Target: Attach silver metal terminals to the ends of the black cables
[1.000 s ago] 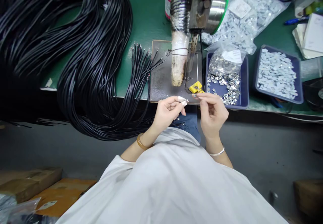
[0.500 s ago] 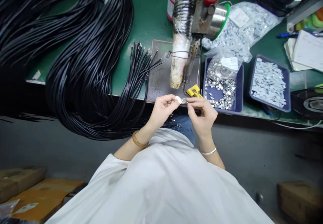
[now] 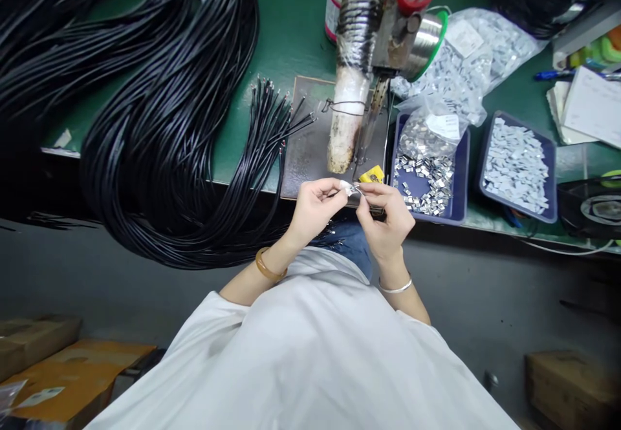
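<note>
My left hand [image 3: 317, 207] is closed in a pinch near the bench's front edge. White material, perhaps a finger wrap, shows at its fingertips, beside a small silvery metal piece [image 3: 352, 190]. From the other side, my right hand [image 3: 388, 216] pinches at the same spot, its fingertips almost meeting the left ones. What exactly lies between the right fingers is too small to make out. Just beyond them sits a yellow block [image 3: 372, 174]. Above hang a soldering iron [image 3: 367, 119] and a white-wrapped duct [image 3: 345, 113].
Black cables [image 3: 165, 113] cover the left side, their stripped ends [image 3: 266, 97] on a dark board [image 3: 310, 142]. At right stand a blue tray [image 3: 460, 187] of metal shells and another tray [image 3: 552, 171] of pale pieces. Behind are a solder spool [image 3: 427, 45] and plastic bags [image 3: 504, 42].
My right hand has shifted slightly left, closer to my left fingertips. The view has tilted a little. Both hands keep their pinch.
</note>
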Demonstrator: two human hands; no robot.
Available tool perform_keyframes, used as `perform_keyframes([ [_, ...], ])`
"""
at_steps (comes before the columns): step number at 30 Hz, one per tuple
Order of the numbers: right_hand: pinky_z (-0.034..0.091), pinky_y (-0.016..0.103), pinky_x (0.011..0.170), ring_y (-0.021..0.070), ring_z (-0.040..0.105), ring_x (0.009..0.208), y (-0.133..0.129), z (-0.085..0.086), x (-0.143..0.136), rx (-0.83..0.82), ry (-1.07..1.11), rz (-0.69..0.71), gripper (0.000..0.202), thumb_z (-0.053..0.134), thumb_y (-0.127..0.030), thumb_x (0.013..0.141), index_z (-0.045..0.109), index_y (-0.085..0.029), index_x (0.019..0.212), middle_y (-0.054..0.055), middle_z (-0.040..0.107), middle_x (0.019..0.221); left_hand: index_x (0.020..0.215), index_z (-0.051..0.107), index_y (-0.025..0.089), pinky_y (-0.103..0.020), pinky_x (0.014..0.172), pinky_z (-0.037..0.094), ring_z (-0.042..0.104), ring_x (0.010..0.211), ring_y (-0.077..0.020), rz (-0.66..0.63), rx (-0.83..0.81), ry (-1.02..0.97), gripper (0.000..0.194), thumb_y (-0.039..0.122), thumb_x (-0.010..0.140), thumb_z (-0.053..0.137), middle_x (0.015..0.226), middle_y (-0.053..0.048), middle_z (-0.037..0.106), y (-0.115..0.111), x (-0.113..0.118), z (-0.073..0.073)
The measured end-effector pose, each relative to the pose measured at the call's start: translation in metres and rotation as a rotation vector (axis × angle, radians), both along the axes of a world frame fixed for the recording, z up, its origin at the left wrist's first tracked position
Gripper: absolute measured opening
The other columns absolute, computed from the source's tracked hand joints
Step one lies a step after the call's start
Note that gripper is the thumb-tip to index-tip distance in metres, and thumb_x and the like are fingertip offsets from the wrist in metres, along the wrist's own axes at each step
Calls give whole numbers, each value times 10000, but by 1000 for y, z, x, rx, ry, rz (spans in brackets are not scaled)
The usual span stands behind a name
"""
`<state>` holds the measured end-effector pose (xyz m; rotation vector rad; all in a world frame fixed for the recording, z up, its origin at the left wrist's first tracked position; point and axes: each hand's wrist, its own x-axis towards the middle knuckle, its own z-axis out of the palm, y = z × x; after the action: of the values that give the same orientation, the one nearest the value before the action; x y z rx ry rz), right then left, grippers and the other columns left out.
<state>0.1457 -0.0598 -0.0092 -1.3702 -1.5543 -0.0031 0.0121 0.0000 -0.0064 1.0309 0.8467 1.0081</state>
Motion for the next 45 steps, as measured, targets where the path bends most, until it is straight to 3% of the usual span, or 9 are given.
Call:
perform_keyframes([
  [8,599,356,835,176,733,930,8,2,-1,-8,56,-2,116,646,-126,875,631,-240,890,21,756,985,666,738,141,-185,521,372,469,548,-68,53,5,63,140,267,691,791,574,26,580,2,2,1],
  [15,620,367,797,179,727,927,8,6,-3,9,19,8,134,663,-119,860,635,-247,891,26,749,1008,685,740,140,-192,525,380,491,572,-85,75,103,137,125,253,731,766,587,7,603,2,0,8],
  [22,614,346,799,171,729,905,8,3,-2,17,22,11,143,664,-104,853,616,-238,874,28,752,970,683,752,135,-188,513,375,475,545,-75,46,30,109,106,238,694,777,581,11,608,3,0,4],
  [29,612,340,814,164,727,898,8,7,-5,26,18,-14,166,690,-97,841,668,-251,901,15,748,975,711,766,138,-190,507,353,450,540,-70,61,107,141,69,199,721,735,578,13,591,1,-1,6],
  [34,624,332,782,170,736,899,5,4,-5,34,-4,0,151,673,-115,847,628,-252,891,25,754,998,692,757,138,-190,511,373,481,536,-73,24,-1,74,82,218,677,763,582,13,618,2,-2,7],
  [39,609,350,821,173,735,916,3,5,-1,-5,27,18,141,665,-116,859,631,-245,905,25,759,986,675,736,139,-186,495,333,404,494,-46,-22,-47,-7,101,232,695,769,537,41,549,2,-2,6],
  [45,607,364,829,176,729,917,8,15,-1,-90,31,28,100,662,-130,869,658,-230,865,25,752,989,643,704,140,-200,455,257,306,460,-34,-37,-124,-65,262,363,680,837,488,68,423,5,-1,5],
])
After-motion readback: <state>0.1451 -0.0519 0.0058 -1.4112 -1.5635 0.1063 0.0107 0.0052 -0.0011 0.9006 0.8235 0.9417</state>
